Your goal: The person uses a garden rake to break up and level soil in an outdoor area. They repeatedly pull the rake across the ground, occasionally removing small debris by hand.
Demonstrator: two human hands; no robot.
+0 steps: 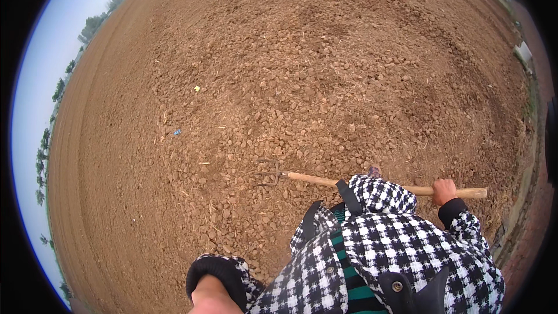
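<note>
My right hand (pixel 444 191) is closed around a thick wooden handle, close to its butt end. The handle belongs to a pronged digging tool (pixel 311 179), a fork or tined hoe. It runs leftward in front of my body, and my jacket hides part of its middle. At the far end, the metal tines (pixel 275 172) lie at the cloddy soil (pixel 270 117); I cannot tell how deep they sit. My left hand (pixel 213 298) shows only around the wrist at the bottom edge, below a black cuff. Its fingers are cut off by the frame.
A shoe tip (pixel 374 171) shows beyond my checked jacket (pixel 405 240). Dry straw bits, a blue scrap (pixel 177 131) and a yellow scrap (pixel 197 89) lie on the tilled field. Along the right runs a paved strip (pixel 525 244), with a white block (pixel 523 51) beside it. Trees line the left horizon.
</note>
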